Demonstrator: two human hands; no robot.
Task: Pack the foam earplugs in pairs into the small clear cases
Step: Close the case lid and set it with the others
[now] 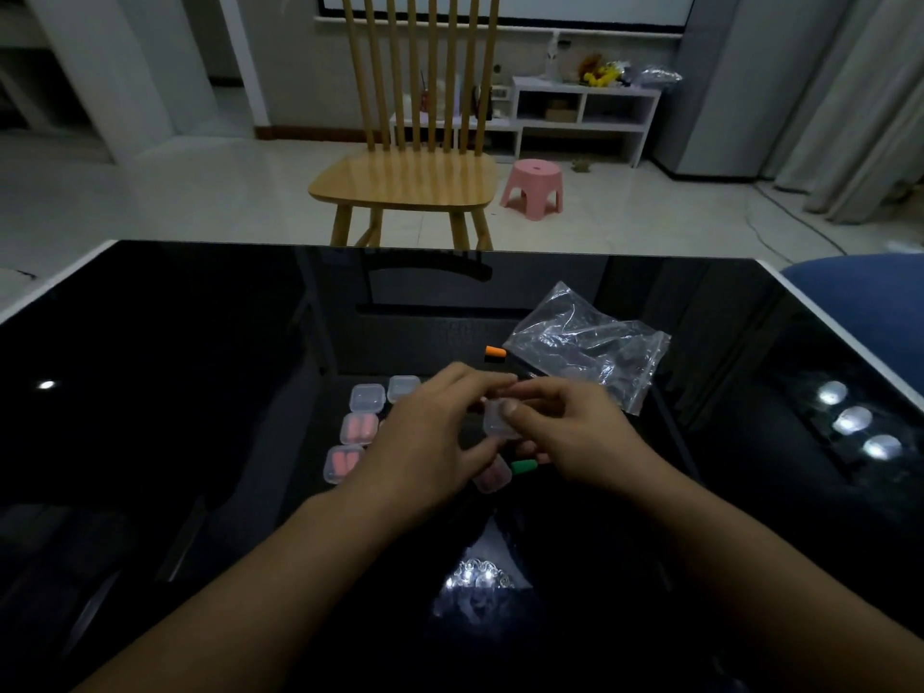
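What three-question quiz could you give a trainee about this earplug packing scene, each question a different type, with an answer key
1. True or false: the orange earplug lies loose on the black table, beside the clear plastic bag.
2. Multiple choice: what are the left hand and right hand holding between them? A) the bag B) a small clear case C) the pink stool
3. Fill in: the loose earplug just under the right hand is coloured ____.

Key:
1. True
2. B
3. Green
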